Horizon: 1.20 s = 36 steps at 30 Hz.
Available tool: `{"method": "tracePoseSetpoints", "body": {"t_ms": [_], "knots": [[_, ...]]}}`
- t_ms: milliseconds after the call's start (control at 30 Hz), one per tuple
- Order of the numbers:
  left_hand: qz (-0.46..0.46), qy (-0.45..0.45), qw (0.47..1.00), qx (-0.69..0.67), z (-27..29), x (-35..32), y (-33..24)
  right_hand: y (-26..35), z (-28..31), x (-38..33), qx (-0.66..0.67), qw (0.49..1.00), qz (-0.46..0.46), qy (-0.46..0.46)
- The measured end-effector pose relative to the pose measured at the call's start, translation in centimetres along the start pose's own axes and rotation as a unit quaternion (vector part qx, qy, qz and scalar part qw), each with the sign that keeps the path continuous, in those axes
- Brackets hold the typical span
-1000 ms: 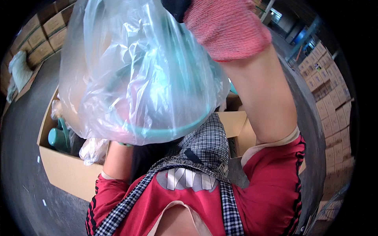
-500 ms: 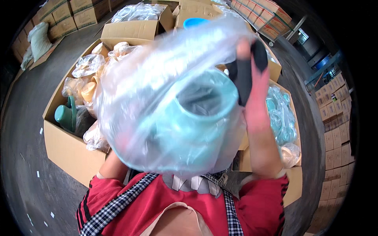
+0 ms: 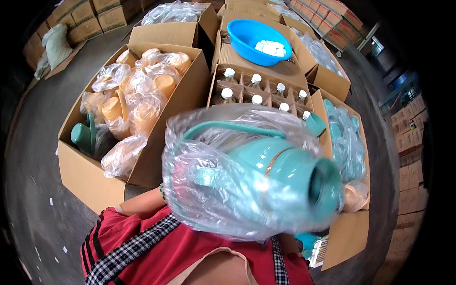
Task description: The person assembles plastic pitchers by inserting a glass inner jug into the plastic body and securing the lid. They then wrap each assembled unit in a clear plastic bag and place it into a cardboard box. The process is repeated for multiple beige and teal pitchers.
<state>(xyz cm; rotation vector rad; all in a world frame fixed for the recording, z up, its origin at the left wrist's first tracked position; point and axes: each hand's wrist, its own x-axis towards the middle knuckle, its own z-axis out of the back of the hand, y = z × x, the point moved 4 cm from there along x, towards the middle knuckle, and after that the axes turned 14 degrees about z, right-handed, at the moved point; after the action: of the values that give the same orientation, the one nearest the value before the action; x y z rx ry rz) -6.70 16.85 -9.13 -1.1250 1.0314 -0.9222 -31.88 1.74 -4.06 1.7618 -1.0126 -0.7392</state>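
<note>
The teal jug lies sideways before the chest in a clear bag, seemingly steadied by the left hand behind it; I cannot tell either hand's finger grip, the right hand being hidden. Dividers separate bottles.

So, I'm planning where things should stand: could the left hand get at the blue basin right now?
Probably not easily: the left hand, showing dimly through the clear bag, seems taken up with the green jug, and the blue basin sits beyond the bottles. Nothing covers it, though.
</note>
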Motion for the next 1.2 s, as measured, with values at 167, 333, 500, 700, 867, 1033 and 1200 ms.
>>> {"method": "tracePoseSetpoints", "body": {"t_ms": [167,333,500,700,867,1033,1200], "knots": [[-0.031,-0.024,0.999,-0.035,0.0,2.9,-2.1,-2.4,6.1,-2.7,-0.009,0.995,-0.064,-0.072],[-0.027,-0.081,0.986,-0.144,0.8,4.8,-5.3,-9.4,5.7,-3.7,0.036,0.983,-0.167,-0.068],[-0.099,-0.133,0.986,-0.016,-0.6,4.7,-9.6,-2.3,5.4,-2.1,0.005,0.999,-0.037,-0.035],[-0.164,-0.006,0.974,0.156,-2.3,3.3,-5.3,23.2,-6.3,-1.4,-0.456,0.735,0.49,-0.111],[-0.183,0.092,0.922,0.33,-2.3,0.8,-4.3,20.9,-17.9,1.4,-0.818,0.38,0.325,0.284],[-0.196,0.067,0.902,0.379,-1.6,-0.2,-7.1,18.2,-21.0,2.6,-0.703,0.405,0.297,0.504],[-0.198,-0.015,0.885,0.421,-1.2,-0.9,-3.9,17.1,-21.6,0.6,-0.557,0.471,0.215,0.649]]}}
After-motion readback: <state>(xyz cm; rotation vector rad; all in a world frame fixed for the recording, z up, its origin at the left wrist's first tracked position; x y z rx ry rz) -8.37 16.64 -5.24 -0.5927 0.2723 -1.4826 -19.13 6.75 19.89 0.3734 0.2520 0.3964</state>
